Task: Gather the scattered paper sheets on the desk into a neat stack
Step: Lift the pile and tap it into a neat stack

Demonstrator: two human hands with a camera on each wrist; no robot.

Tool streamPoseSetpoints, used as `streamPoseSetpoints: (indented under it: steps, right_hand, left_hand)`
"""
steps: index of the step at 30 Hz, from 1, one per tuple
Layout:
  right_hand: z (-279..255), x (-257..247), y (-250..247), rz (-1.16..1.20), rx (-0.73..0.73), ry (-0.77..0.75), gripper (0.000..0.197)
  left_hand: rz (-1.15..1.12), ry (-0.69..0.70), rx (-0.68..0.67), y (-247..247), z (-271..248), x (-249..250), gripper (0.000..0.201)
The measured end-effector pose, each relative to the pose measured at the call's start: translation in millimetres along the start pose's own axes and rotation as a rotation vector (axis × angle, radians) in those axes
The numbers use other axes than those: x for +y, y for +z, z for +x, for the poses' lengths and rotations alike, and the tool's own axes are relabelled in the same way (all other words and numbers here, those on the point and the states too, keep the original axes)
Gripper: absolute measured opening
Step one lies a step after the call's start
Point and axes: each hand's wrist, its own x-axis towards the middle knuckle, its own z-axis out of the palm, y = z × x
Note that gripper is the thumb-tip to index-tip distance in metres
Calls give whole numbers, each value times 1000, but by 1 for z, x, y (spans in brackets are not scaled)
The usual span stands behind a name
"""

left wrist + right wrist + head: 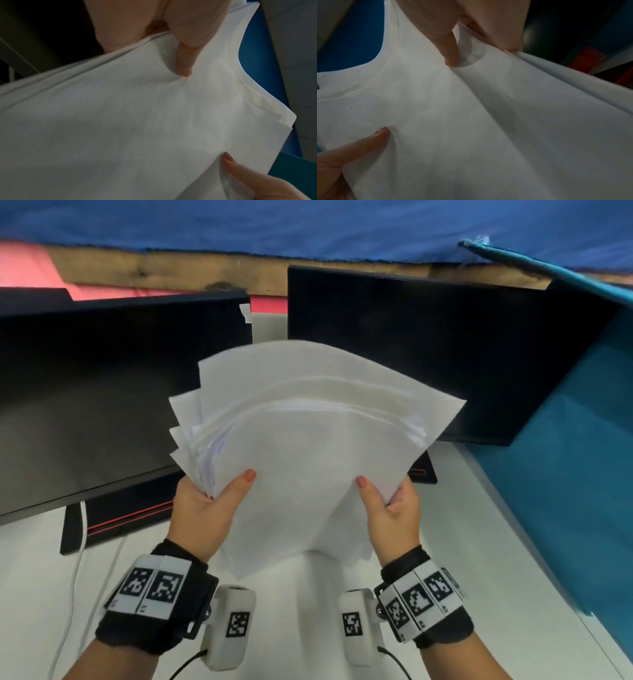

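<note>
Gripping 1 uneven stack of paper sheets [308, 440] above the white surface [301, 594], the left hand [205, 508] and right hand [394, 508] pinch its lower corners; only the head view shows 2 dark monitors [102, 388].

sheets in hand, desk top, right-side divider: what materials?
White sheets: thin matte paper; they bow and dent under the thumbs.
White desk top: smooth, faintly glossy, probably laminate.
Teal divider panel: matte, looks fabric-covered; blur leaves it uncertain.

fingers [191, 491] hidden behind paper sheets [308, 446]
</note>
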Motion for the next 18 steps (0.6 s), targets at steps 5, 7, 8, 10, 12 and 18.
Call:
streamPoseSetpoints:
  steps: [5, 7, 8, 10, 12, 18]
  right_hand:
    - [-8, 4, -13, -74, 1, 5, 57]
    - [-10, 4, -12, -81, -21, 16, 50]
    - [-9, 4, -11, -78, -42, 5, 44]
    - [-8, 1, -8, -69, -71, -49, 41]
    - [-7, -5, -8, -68, -54, -122, 49]
    - [-5, -40, -6, -145, 25, -424, 89]
  left_hand:
    - [-46, -42, 36, -7, -8, 4, 35]
    - [-29, -42, 58, -5, -10, 5, 57]
    - [-25, -27, 54, -4, -9, 7, 56]
    - [-7, 25, 20, -2, -6, 15, 54]
    - [2, 87, 14, -4, -2, 19, 62]
    - [34, 209, 49, -8, -3, 35, 74]
